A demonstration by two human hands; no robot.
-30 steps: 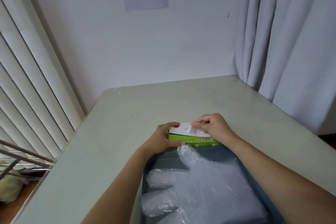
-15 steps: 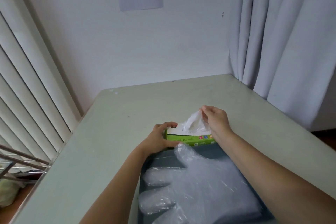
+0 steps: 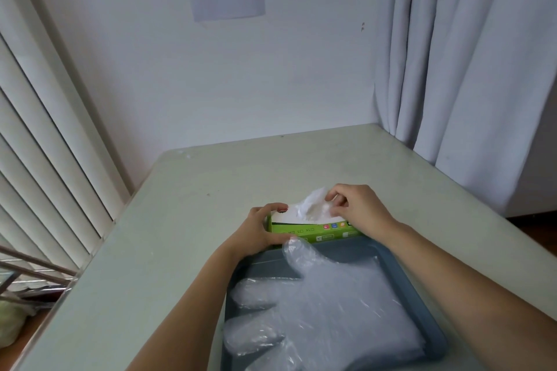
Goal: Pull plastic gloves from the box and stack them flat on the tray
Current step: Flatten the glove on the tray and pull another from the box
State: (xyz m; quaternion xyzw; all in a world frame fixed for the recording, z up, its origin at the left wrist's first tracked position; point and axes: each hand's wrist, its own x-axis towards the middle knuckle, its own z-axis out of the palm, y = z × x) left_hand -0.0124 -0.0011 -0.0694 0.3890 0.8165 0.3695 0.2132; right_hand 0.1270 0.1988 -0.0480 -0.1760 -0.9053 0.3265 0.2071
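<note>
Green box (image 3: 313, 230), blue-grey tray (image 3: 401, 274)

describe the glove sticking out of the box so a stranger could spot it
On the pale table, past the far edge of the grey-blue tray, sits a green and white box gripped by the left hand. The glove is the crumpled white wad rising from its top, pinched by the right hand. The other gloves lie spread flat on the tray.

Brightness: soft, even daylight is filling the scene.
Source: light is appearing to come from the blinds (image 3: 45, 159) at left.
Shadows: only faint ones are lying on the surface (image 3: 180, 220).
Glare: small highlights are glinting on the gloves (image 3: 346, 304).
Distortion: blinds and curtain (image 3: 467, 69) are bowing near the edges.
</note>
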